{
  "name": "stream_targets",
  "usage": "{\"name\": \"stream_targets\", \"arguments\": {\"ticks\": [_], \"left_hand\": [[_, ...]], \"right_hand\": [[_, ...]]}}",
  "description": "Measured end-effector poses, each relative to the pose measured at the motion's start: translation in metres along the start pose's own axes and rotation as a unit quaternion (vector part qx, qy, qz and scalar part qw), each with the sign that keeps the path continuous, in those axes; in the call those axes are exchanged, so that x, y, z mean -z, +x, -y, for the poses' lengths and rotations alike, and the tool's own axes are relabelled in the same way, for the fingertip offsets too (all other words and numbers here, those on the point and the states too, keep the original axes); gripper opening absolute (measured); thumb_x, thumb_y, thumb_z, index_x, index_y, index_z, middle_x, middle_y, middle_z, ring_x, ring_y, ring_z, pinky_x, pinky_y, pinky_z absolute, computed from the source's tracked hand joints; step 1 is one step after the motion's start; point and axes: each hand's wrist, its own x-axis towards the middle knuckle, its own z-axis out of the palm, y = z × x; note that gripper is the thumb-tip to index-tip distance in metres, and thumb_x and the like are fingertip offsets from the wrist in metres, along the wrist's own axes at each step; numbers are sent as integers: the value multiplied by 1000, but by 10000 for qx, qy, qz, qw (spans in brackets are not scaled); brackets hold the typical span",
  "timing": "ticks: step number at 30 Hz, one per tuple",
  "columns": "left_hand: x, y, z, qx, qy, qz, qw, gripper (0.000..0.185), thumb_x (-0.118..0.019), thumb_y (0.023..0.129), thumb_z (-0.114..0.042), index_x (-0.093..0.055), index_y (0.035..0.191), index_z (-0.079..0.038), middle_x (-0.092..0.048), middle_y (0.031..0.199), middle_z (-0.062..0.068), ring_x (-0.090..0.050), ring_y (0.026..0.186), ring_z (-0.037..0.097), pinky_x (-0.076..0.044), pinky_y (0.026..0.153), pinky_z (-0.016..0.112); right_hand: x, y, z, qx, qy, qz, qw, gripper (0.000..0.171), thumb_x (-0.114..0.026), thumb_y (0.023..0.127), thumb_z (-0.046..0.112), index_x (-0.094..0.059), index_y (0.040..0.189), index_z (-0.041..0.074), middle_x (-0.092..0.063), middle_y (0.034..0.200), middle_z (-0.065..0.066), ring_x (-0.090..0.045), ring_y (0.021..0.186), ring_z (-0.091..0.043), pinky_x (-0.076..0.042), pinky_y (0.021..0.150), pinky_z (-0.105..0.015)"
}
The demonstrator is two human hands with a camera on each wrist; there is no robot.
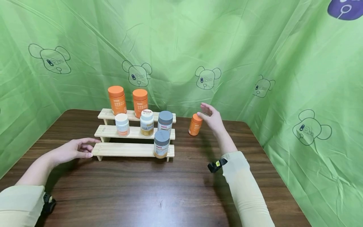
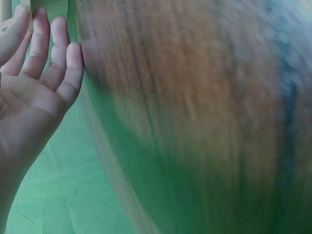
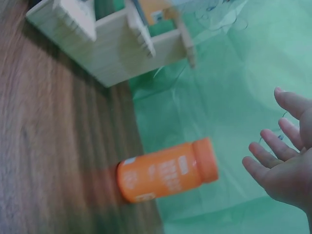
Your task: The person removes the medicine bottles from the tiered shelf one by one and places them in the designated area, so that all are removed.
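Note:
A three-step wooden display rack [image 1: 122, 149] stands on the table. My left hand [image 1: 74, 150] holds the left end of its lowest step between thumb and index finger; in the left wrist view only a sliver of wood shows at those fingertips. An orange bottle [image 1: 195, 125] stands upright on the table, right of the rack. My right hand [image 1: 212, 119] is beside its orange cap, fingers spread and slightly bent. A gap shows between this hand [image 3: 287, 156] and the bottle [image 3: 168, 170] in the right wrist view.
Two orange bottles [image 1: 117, 101] stand on the top step. The middle step bears a small white bottle [image 1: 122, 125], a white-and-gold bottle [image 1: 147, 123] and a grey-capped bottle [image 1: 165, 118]. Another grey-capped bottle [image 1: 161, 144] is on the lowest step's right end. Green cloth [image 1: 175, 41] hangs around the table.

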Motion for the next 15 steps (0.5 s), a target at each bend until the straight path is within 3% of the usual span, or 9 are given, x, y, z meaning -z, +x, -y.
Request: {"name": "stream_targets", "arguments": {"ticks": [15], "left_hand": [[0,0,-3,45,-143,26,9999,56,-65,87,-7,-38,134,8,-67,97,11,-63,86,7,-49,71,22]], "right_hand": [[-21,-3,65,334,135,506,9981,57,-72,84,24,-50,136,20,-53,136,-3,-47,126,-27,-37,103,-40]]}}
